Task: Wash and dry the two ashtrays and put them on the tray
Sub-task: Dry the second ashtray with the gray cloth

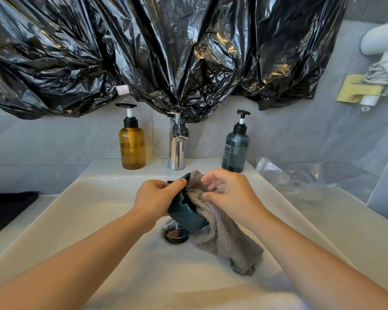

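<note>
A dark teal ashtray (185, 214) is held on its side above the white sink basin (81, 211), right over the drain. My left hand (158, 196) grips its rim from the left. My right hand (227, 189) presses a grey fluffy cloth (224, 237) into the ashtray's open face. The cloth's free end hangs down and rests on the basin floor. A second ashtray and the tray are not in view.
A chrome tap (177, 148) stands behind the basin, between an amber pump bottle (132, 145) and a dark blue-green pump bottle (236, 151). Black plastic sheeting (166, 52) covers the wall above. Clear crumpled plastic (300, 177) lies on the right counter. A chrome drain plug (174, 232) sits below the ashtray.
</note>
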{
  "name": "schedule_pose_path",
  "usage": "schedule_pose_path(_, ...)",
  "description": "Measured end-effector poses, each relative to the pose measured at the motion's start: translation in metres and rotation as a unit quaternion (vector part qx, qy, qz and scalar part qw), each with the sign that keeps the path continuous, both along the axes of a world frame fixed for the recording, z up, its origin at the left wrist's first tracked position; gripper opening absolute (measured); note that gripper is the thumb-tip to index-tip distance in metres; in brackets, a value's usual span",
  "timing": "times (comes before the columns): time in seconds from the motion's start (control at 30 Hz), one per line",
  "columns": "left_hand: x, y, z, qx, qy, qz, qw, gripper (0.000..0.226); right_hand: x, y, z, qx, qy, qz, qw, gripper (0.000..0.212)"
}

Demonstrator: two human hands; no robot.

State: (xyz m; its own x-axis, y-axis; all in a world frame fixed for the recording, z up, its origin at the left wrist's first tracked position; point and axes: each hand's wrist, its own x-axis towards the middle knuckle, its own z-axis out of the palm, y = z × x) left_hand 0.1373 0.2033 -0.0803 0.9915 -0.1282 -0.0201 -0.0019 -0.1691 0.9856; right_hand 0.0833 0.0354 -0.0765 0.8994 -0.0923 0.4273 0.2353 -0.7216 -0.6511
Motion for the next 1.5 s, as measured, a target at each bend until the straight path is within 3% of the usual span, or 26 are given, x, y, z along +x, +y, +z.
schedule_pose_path(0.1,0.001,0.001,-0.001,-0.007,0.007,0.001,1.000,0.031,-0.006,-0.008,0.004,-0.058,-0.047,-0.049,0.996,0.017)
schedule_pose_path(0.17,0.002,0.002,-0.001,-0.009,0.008,0.006,1.000,0.031,-0.011,-0.011,0.008,-0.064,-0.037,-0.011,0.997,0.014)
schedule_pose_path(0.27,0.004,0.005,0.000,-0.027,0.007,0.017,0.999,0.032,-0.013,-0.006,0.006,-0.160,0.049,0.086,0.982,0.043)
schedule_pose_path(0.33,0.005,0.006,0.001,-0.044,0.010,0.026,0.999,0.032,-0.009,-0.001,0.001,-0.250,0.102,0.099,0.958,0.062)
schedule_pose_path(0.57,0.000,0.005,0.007,-0.045,0.004,0.004,0.999,0.027,-0.009,0.008,0.003,-0.330,0.109,0.088,0.933,0.081)
schedule_pose_path(0.77,-0.003,0.004,0.008,-0.018,0.001,-0.024,1.000,0.024,-0.004,0.009,-0.001,-0.315,0.096,0.098,0.939,0.074)
schedule_pose_path(0.9,-0.004,0.004,0.009,-0.035,0.015,-0.052,0.998,0.028,-0.005,0.009,0.001,-0.287,0.072,0.120,0.948,0.058)
schedule_pose_path(1.07,-0.003,0.004,0.007,-0.034,0.015,-0.052,0.998,0.027,-0.008,0.013,0.004,-0.269,0.102,0.141,0.947,0.054)
schedule_pose_path(1.37,-0.003,0.005,0.008,-0.069,0.031,-0.031,0.997,0.024,-0.007,0.013,0.008,-0.131,0.120,0.189,0.966,0.018)
schedule_pose_path(1.5,-0.004,0.003,0.010,-0.073,0.026,-0.030,0.997,0.022,-0.005,0.010,0.008,-0.078,0.120,0.184,0.972,0.028)
